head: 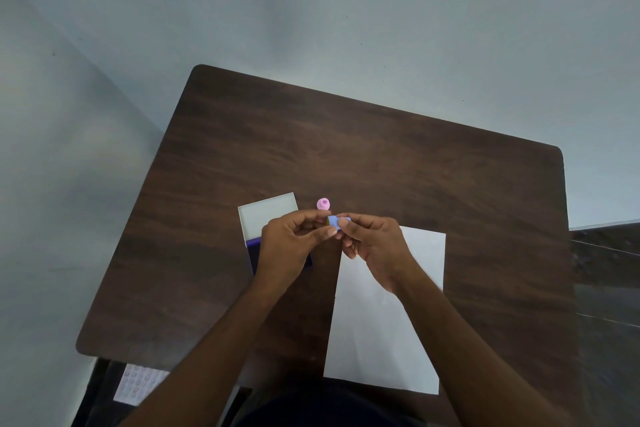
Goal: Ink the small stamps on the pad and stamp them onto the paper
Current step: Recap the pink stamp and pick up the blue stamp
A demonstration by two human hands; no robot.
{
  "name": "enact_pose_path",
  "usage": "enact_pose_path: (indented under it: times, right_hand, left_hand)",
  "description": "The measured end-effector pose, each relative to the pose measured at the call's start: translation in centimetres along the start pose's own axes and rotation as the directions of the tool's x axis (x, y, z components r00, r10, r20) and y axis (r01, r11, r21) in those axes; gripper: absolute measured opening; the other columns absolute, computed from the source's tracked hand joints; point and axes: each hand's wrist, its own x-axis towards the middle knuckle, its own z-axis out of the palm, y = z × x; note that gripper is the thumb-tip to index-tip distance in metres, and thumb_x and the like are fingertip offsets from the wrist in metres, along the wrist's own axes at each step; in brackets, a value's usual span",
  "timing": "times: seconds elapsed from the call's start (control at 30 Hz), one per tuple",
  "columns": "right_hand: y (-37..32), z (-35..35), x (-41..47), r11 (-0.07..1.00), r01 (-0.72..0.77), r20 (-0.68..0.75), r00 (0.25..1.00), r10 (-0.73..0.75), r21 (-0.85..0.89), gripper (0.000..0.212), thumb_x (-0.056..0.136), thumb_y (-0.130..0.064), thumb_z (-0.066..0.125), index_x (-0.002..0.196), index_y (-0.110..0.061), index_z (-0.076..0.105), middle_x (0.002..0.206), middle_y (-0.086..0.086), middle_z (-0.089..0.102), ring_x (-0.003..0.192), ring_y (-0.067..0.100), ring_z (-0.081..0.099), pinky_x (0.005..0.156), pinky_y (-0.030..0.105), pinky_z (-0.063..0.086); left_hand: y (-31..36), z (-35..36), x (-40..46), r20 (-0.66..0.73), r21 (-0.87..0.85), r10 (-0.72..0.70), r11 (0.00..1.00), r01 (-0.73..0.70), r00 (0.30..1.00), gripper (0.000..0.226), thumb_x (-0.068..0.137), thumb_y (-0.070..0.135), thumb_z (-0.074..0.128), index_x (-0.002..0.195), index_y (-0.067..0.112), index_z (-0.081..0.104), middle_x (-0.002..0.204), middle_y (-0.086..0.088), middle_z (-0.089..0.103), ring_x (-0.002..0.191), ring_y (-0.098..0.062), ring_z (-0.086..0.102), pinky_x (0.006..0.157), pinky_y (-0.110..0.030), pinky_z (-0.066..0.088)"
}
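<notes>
Both hands meet above the middle of the dark wooden table (415, 166). A small blue stamp (334, 220) is pinched between my left hand (289, 246) and my right hand (372, 246), the fingertips of each curled round one end. Under my left hand lies the ink pad (254, 253), a dark purple tray, with its white lid (266, 217) folded open behind it. A small pink stamp (323, 203) stands on the table just beyond my fingers. A white sheet of paper (384, 329) lies under and in front of my right hand, and I see no marks on it.
The table stands against pale walls in a corner. A white sheet with rows of round shapes (138, 383) lies below the table's near left edge. A dark surface (606, 288) adjoins the table on the right.
</notes>
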Motion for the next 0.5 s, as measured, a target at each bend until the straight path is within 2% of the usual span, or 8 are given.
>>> enact_pose_path:
  times: [0.2,0.33,0.5]
  right_hand:
    - [0.1,0.2,0.1,1.0,0.019,-0.025,0.999,-0.019,-0.001,0.022,0.085,-0.022,0.066,0.097,-0.006,0.075,0.081,0.016,0.071,0.063,0.022,0.06,0.056,0.026,0.051]
    - [0.0,0.0,0.1,0.999,0.041,0.0,0.999,-0.041,-0.001,0.022,0.088,-0.019,0.064,0.099,-0.003,0.074,0.083,0.02,0.07,0.061,0.021,0.058,0.053,0.028,0.048]
    - [-0.3,0.3,0.1,0.999,0.033,0.003,0.999,-0.033,0.021,0.023,0.088,-0.019,0.063,0.1,-0.002,0.073,0.084,0.02,0.07,0.061,0.021,0.059,0.052,0.026,0.048]
  left_hand:
    - [-0.4,-0.1,0.1,-0.052,-0.014,-0.002,1.0,0.002,0.999,0.034,0.076,0.029,0.077,0.107,0.016,0.072,0.097,0.011,0.071,0.084,0.0,0.067,0.073,0.0,0.046]
    - [-1.0,-0.6,0.5,-0.035,-0.061,-0.013,0.998,0.011,0.999,0.035,0.076,0.029,0.077,0.109,0.017,0.072,0.1,0.008,0.074,0.091,-0.005,0.069,0.086,-0.025,0.056]
    - [-0.5,-1.5,0.2,0.049,-0.19,0.026,0.982,-0.016,0.998,0.039,0.083,0.017,0.072,0.12,0.019,0.064,0.11,0.009,0.07,0.1,-0.001,0.066,0.085,-0.013,0.051]
